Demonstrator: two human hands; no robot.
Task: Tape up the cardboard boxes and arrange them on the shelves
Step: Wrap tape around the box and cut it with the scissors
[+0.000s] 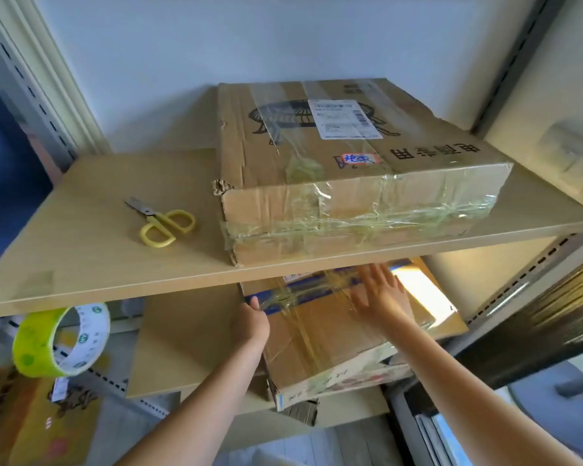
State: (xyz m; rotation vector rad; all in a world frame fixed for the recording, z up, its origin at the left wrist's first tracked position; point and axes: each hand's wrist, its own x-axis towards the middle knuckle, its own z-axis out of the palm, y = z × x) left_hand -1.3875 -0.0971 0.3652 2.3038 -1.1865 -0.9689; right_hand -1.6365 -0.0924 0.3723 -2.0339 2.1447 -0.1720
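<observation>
Both forearms reach up from the bottom edge toward the lower shelf point(182, 334), where I see a taped cardboard box point(320, 344) lying flat with its near corner jutting past the shelf's front edge. On its top, the right hand point(381, 297) lies flat with fingers spread and straight, a wide-open grip holding nothing. Meanwhile the left hand point(251, 321) has its grip closed on the box's left far corner, thumb wrapped over the blue-printed edge. Above them, the upper shelf point(91, 250) carries a larger flat cardboard box point(344, 169) (heavily wrapped in clear tape, with a white shipping label on top) set toward the right. Yellow-handled scissors point(164, 223) lie beside it, well apart to its left. Hanging under the upper shelf's left end is a roll of yellowish tape point(61, 341); I cannot tell what holds it there.
</observation>
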